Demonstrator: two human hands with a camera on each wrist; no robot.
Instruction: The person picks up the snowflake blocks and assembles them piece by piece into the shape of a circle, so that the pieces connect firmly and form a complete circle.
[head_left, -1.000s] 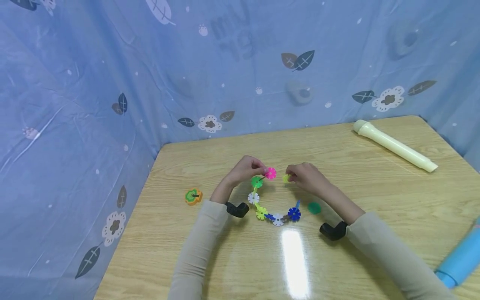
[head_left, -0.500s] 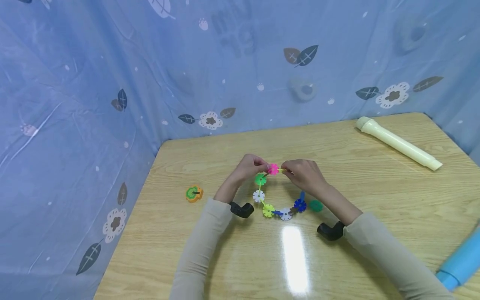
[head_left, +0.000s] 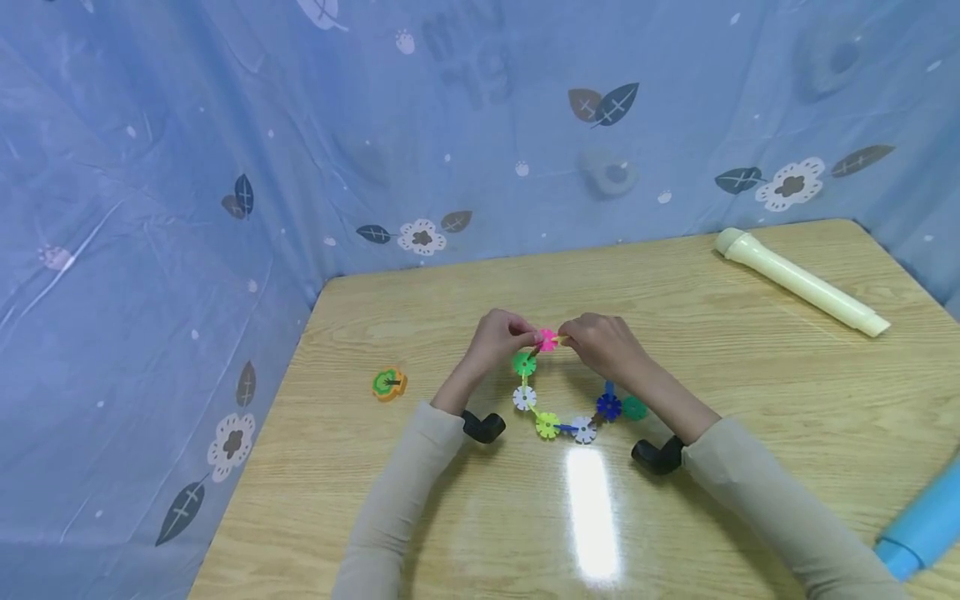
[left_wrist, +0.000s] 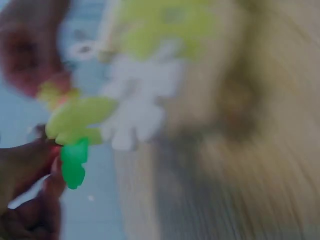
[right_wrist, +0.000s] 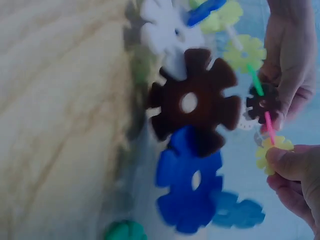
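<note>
Slotted plastic snowflake discs are linked into a curved chain. In the head view its left end has a pink snowflake disc (head_left: pixel 548 340), which my left hand (head_left: pixel 500 340) pinches by its left side. My right hand (head_left: pixel 606 343) pinches a yellow snowflake disc (right_wrist: pixel 263 156) between thumb and forefinger, its edge meeting the pink one. Below hang a green disc (head_left: pixel 524 363), a white disc (head_left: pixel 524 397) and a yellow-green disc (head_left: pixel 547 426). The chain curves right through a brown disc (right_wrist: pixel 215 82) and a dark blue disc (head_left: pixel 609 406) to a light blue disc (right_wrist: pixel 237 212).
A loose green disc (head_left: pixel 634 408) lies right of the chain. An orange tree-shaped piece (head_left: pixel 389 384) sits at left on the wooden table (head_left: pixel 315 467). A cream tube (head_left: pixel 802 283) lies far right, and a blue cylinder (head_left: pixel 926 521) near the right edge. Blue patterned cloth (head_left: pixel 510 125) hangs behind.
My right hand has moved left, bringing the yellow disc against the pink one. The lower chain has swung right, its dark blue end now close beside the loose green disc.
</note>
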